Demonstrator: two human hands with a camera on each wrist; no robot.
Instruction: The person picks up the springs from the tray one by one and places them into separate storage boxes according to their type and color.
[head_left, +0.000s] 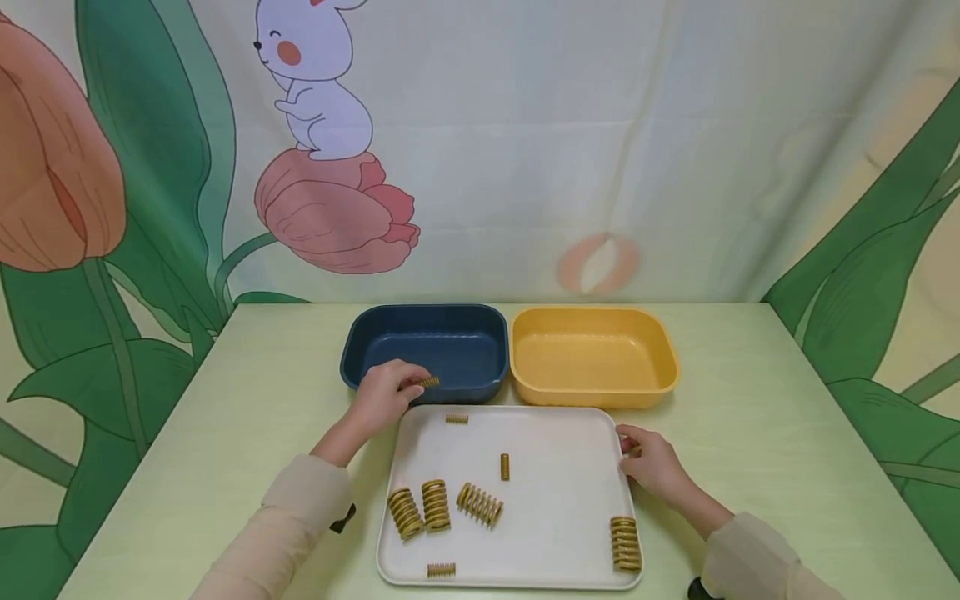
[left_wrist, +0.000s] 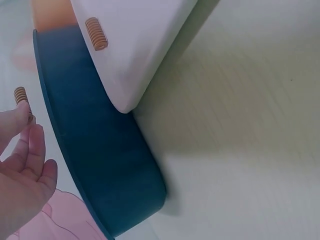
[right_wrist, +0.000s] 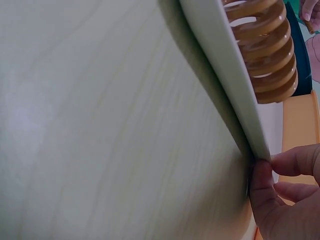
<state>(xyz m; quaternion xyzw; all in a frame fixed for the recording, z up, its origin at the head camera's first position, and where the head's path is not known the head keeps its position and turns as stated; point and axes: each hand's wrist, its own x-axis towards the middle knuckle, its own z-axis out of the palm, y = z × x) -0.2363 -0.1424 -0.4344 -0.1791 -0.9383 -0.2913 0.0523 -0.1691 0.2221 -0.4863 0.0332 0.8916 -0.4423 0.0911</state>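
Note:
My left hand (head_left: pixel 384 393) pinches a small brass-coloured coil spring (head_left: pixel 429 382) between thumb and fingertips, over the front part of the dark blue bin (head_left: pixel 472 323). In the left wrist view that small spring (left_wrist: pixel 20 95) sticks up past the thumb. My right hand (head_left: pixel 654 465) grips the right edge of the white tray (head_left: pixel 555 508) near its far corner. The right wrist view shows the thumb (right_wrist: pixel 262 182) against the tray's rim. On the tray lie several large thick springs (head_left: pixel 480 504) and a few small ones, such as the spring (head_left: pixel 505 467) near the middle.
A yellow bin (head_left: pixel 592 398) stands right beside the blue one, both behind the tray. One large spring (head_left: pixel 625 543) lies at the tray's near right corner. Behind the pale green table (head_left: pixel 750 367) hangs a printed curtain (head_left: pixel 510 167).

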